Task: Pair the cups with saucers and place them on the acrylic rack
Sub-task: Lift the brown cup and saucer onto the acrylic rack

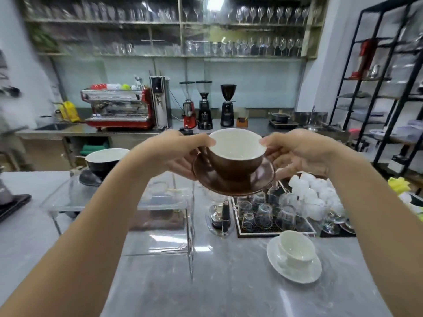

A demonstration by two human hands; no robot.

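Note:
A brown cup (235, 161) with a white inside sits on a brown saucer (263, 179), held in the air above the counter. My left hand (174, 154) grips the set from the left, thumb on the cup's rim. My right hand (297, 152) holds it from the right, fingers under the saucer. The clear acrylic rack (160, 202) stands below and to the left. On its top at the left rests a black cup (103, 161) on a black saucer (88, 178). A white cup (295, 248) on a white saucer (297, 273) sits on the counter at the right.
A tray of upturned glasses (263, 216) and a pile of white cloths (315, 197) lie right of the rack. A small metal pot (219, 218) stands beside the tray. An espresso machine (119, 108) and grinders (203, 106) line the back counter.

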